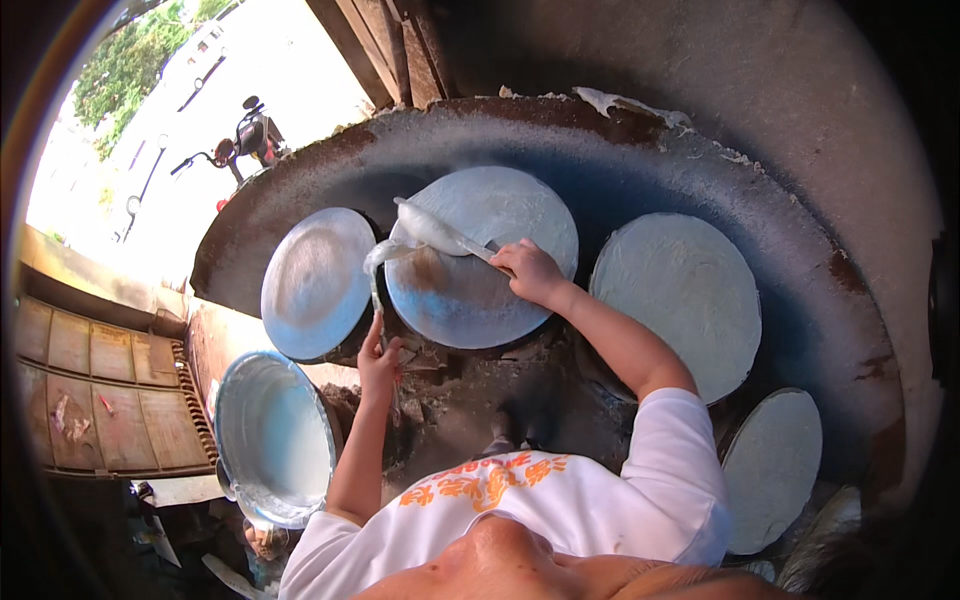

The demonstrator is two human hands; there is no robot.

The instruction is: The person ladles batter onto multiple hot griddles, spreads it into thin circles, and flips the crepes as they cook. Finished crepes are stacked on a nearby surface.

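My right hand (528,272) is closed round the handle of a flat scraper, reaching over the middle round griddle (470,310). A thick white lump of batter (427,226) clings to the scraper's end. My left hand (380,362) grips a thin stick-like tool (377,290), held upright between the left griddle (318,280) and the middle one. White batter coats this tool's upper end, which meets or overlaps the lump on the scraper. A pale layer covers the upper part of the middle griddle; its lower part looks brownish and thinly coated.
A large tub (275,430) of white batter stands at my left. Two more round griddles, one at right (680,300) and one nearer (772,470), have pale coatings. A curved, crusted wall (480,125) rises behind the griddles. Outside, a motorbike (250,135) is parked.
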